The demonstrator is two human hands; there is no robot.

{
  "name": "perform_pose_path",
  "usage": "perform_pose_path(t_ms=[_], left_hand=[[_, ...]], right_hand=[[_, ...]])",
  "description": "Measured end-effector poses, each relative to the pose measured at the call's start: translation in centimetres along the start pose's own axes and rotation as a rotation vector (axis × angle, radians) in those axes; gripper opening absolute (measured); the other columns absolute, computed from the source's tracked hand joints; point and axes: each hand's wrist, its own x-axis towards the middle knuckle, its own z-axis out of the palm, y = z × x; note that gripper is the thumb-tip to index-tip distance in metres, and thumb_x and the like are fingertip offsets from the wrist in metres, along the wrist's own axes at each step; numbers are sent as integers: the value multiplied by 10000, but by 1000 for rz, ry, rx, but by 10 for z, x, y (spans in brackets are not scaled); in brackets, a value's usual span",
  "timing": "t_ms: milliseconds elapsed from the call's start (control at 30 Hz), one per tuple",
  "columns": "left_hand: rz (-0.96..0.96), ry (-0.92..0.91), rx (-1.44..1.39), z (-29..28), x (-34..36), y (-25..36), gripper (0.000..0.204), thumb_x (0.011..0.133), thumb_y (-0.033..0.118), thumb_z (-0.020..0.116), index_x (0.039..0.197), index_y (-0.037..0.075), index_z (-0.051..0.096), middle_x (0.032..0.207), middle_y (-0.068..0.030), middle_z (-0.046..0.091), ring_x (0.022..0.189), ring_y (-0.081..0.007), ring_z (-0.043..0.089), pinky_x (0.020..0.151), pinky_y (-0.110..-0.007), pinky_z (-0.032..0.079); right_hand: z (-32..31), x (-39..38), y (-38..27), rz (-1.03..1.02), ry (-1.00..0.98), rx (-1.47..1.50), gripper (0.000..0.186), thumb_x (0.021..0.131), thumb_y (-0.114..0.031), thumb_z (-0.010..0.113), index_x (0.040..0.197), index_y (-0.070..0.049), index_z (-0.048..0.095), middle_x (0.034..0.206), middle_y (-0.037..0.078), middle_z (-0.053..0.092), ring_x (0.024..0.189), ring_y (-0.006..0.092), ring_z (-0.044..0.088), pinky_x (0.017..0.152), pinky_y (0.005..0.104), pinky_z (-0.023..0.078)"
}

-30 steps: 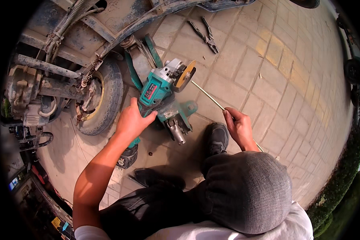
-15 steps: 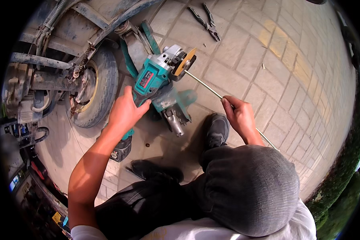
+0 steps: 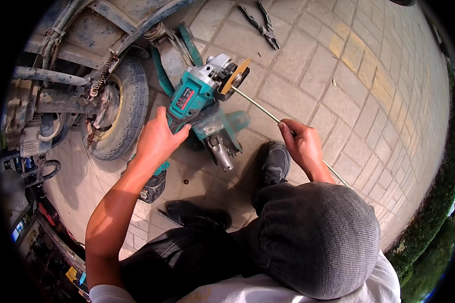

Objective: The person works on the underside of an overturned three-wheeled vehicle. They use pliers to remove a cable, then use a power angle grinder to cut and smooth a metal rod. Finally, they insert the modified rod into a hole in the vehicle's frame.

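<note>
My left hand (image 3: 161,137) is wrapped round the body of a teal cordless angle grinder (image 3: 187,96), whose black battery (image 3: 154,189) shows below my wrist. A thin yellowish disc (image 3: 236,77) stands on edge at the grinder's far end. My right hand (image 3: 303,146) pinches a long thin metal rod (image 3: 257,104) between thumb and fingers. The rod's far tip meets the disc's side or lies right beside it; actual contact I cannot tell. Its other end runs back under my right forearm. Beneath the grinder lies a worn green metal jack-like frame (image 3: 212,127) with a steel stub.
A vehicle wheel (image 3: 136,108) and rusty undercarriage (image 3: 68,101) are on the left. Pliers (image 3: 261,25) lie on the brick paving (image 3: 333,83) at the far side. My dark shoes (image 3: 274,164) are close below the jack-like frame. A hedge (image 3: 424,247) borders the right.
</note>
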Motion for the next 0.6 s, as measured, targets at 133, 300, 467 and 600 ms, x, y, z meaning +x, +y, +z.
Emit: perform_pose_path(t_ms=[133,300,467,600], left_hand=[[-15,-13,-20,-2,0,2,545,789,356,733,1052,-55,489,860,-305,650,846,-473,631,719,-491,503],[22,19,4,2,0,-3,549,780,371,737,1024,-50,482,814,-291,650,794,-465,639,680,-501,506],[32,23,-7,3,0,-2,551,782,376,735,1017,-51,478,813,-295,648,796,-470,637,677,-504,505],[29,13,6,2,-1,-2,555,783,379,736,1011,-55,477,811,-295,648,795,-471,636,679,-504,505]], right_hand=[[0,0,1,-3,4,23,205,913,-270,623,979,-97,713,789,192,671,761,382,655,667,417,517],[1,-1,0,19,4,33,209,915,-271,623,985,-96,713,787,199,668,759,382,656,666,413,517],[3,-2,3,8,2,55,247,942,-244,623,1017,-19,692,694,155,624,631,207,562,614,336,472],[1,0,0,83,-27,133,245,940,-253,607,1000,-32,693,750,197,653,656,307,641,637,366,497]])
